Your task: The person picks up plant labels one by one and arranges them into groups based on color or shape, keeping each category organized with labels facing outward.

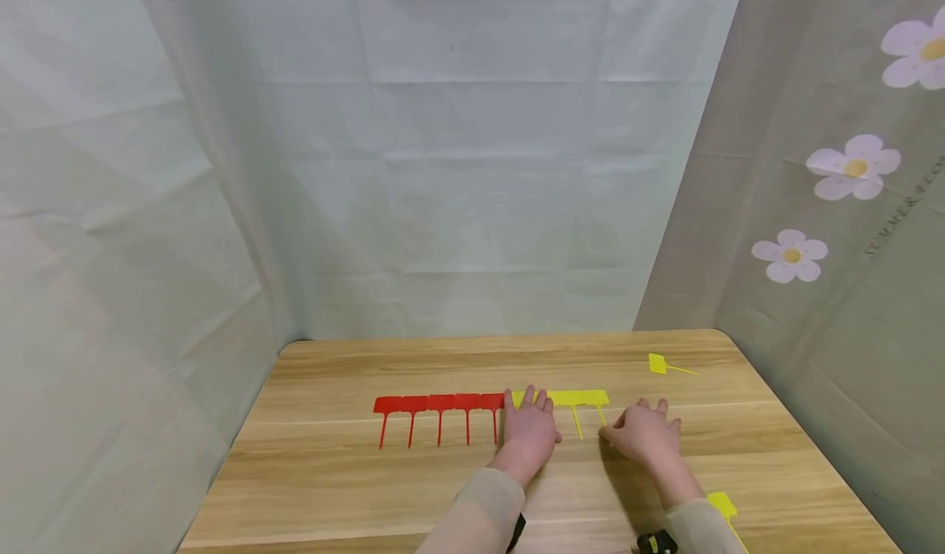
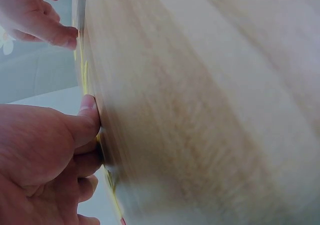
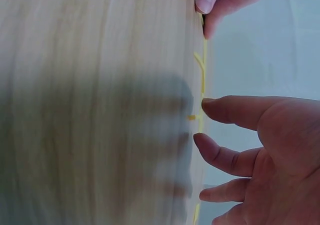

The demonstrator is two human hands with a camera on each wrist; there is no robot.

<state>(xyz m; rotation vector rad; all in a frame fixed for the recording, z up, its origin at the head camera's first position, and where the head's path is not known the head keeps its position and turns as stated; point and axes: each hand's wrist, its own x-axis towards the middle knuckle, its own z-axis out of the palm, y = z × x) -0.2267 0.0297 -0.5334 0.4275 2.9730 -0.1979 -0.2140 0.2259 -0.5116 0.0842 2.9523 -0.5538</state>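
A row of flat plastic cable-tie tags lies on the table, heads side by side, thin tails toward me. Red tags [image 1: 441, 403] form its left part, yellow tags [image 1: 581, 398] its right. My left hand [image 1: 531, 437] rests over the middle of the row with fingers spread, covering some yellow tags. At the rightmost yellow tag, my right hand [image 1: 646, 433] has its thumb and forefinger near the tail's lower end. In the right wrist view, a gap shows between that thumb [image 3: 227, 107] and forefinger [image 3: 220, 155], with a yellow tail [image 3: 192, 117] between them.
A loose yellow tag [image 1: 658, 363] lies at the table's back right. Another yellow tag [image 1: 722, 504] lies beside my right sleeve, partly hidden. Pale cloth curtains [image 1: 472, 209] stand behind and at both sides of the wooden table [image 1: 317, 472].
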